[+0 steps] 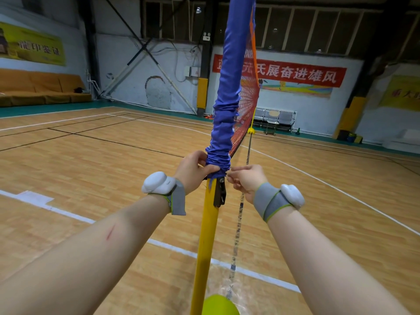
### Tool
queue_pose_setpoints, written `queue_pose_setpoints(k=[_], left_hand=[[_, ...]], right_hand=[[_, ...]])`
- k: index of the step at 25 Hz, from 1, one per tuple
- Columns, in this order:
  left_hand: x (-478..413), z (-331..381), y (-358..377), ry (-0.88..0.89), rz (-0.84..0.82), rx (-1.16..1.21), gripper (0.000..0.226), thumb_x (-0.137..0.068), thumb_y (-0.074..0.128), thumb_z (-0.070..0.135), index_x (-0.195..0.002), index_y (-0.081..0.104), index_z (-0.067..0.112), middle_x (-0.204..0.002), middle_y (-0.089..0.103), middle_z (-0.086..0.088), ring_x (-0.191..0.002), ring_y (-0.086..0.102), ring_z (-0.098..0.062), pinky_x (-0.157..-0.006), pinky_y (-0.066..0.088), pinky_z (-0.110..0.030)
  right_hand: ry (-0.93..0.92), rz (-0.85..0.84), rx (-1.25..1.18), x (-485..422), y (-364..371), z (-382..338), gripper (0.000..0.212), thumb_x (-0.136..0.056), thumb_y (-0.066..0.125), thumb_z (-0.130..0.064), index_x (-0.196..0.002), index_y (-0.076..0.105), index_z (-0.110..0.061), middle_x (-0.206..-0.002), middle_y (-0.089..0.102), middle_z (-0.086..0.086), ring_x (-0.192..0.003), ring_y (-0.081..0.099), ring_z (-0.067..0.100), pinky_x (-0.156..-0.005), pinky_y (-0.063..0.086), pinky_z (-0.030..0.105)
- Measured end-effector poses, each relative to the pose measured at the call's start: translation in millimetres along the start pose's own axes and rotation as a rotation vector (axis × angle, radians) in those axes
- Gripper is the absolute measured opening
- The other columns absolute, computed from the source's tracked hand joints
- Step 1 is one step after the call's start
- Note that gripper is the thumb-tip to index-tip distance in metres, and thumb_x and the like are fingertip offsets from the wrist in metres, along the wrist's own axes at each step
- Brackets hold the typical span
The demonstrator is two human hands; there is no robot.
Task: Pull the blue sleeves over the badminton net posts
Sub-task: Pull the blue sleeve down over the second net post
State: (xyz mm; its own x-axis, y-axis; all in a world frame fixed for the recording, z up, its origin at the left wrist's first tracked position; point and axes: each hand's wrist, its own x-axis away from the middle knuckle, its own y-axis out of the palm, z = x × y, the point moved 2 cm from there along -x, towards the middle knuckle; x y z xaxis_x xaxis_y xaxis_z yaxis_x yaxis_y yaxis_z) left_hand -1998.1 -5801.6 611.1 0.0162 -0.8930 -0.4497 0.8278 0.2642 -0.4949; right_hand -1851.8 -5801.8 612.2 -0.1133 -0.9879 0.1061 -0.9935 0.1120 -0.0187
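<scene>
The blue sleeve covers the upper part of the near yellow net post. It lies fairly smooth high up and is bunched into tight wrinkles at its lower end. Its hem sits just above a black clamp fixed to the right side of the post, and below that the post is bare yellow.

The left grip wraps the bunched hem from the left, fingers and thumb curled round the fabric and the post inside it. The right grip meets the hem from the right, fingertips pressed together and pinching the sleeve's lower edge just above the clamp. The two are close together on opposite sides of the post, and both forearms reach up from the bottom of the view. Each wrist carries a grey strap with a white device: the left wristband and the right wristband.

The red net runs from the sleeve's right side away to the far post. A yellow-green base shows at the foot of the near post, on the wooden court floor marked with white and black lines. On the back wall hangs a red banner, with a row of seats beneath it and orange mats to the left.
</scene>
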Motion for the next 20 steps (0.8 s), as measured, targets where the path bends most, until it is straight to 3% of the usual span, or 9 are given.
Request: queue_pose_setpoints(k=[2, 5, 9, 20], left_hand=[[-0.6, -1.9, 0.1, -0.003, 0.004, -0.007, 0.044, -0.080, 0.068, 0.033, -0.113, 0.055, 0.007, -0.096, 0.054, -0.002, -0.089, 0.054, -0.018, -0.073, 0.044, -0.027], [-1.9, -4.1, -0.3, -0.001, 0.010, -0.017, 0.043, -0.080, 0.067, 0.034, -0.112, 0.055, 0.008, -0.094, 0.055, -0.001, -0.088, 0.055, -0.018, -0.071, 0.043, -0.025], [0.4, -2.7, 2.6, -0.003, 0.008, -0.023, 0.043, -0.080, 0.067, 0.035, -0.112, 0.054, 0.009, -0.093, 0.054, 0.000, -0.086, 0.055, -0.018, -0.076, 0.048, -0.031], [3.0, -5.3, 3.5, -0.025, 0.006, 0.008, 0.041, -0.077, 0.070, 0.034, -0.106, 0.058, 0.009, -0.094, 0.058, -0.003, -0.088, 0.059, -0.022, -0.081, 0.050, -0.037]], right_hand=[[0.082, -0.036, 0.095, 0.7, 3.8, 3.3, 0.010, -0.088, 0.051, 0.000, -0.092, 0.059, -0.003, -0.065, 0.047, 0.006, -0.048, 0.039, 0.012, -0.044, 0.025, 0.019], [0.187, -0.078, 0.141, -1.0, 5.6, 6.5, 0.023, -0.092, 0.052, -0.015, -0.069, 0.049, -0.012, -0.061, 0.047, 0.000, -0.050, 0.037, 0.009, -0.048, 0.025, 0.019], [0.316, -0.105, 0.113, -3.9, 6.6, 10.9, 0.034, -0.096, 0.044, -0.031, -0.065, 0.047, -0.016, -0.061, 0.043, -0.004, -0.052, 0.036, 0.008, -0.050, 0.025, 0.019], [0.442, -0.176, -0.123, 3.8, 5.1, 8.4, 0.032, -0.096, 0.045, -0.024, -0.066, 0.047, -0.013, -0.065, 0.043, -0.004, -0.055, 0.037, 0.007, -0.053, 0.025, 0.017]])
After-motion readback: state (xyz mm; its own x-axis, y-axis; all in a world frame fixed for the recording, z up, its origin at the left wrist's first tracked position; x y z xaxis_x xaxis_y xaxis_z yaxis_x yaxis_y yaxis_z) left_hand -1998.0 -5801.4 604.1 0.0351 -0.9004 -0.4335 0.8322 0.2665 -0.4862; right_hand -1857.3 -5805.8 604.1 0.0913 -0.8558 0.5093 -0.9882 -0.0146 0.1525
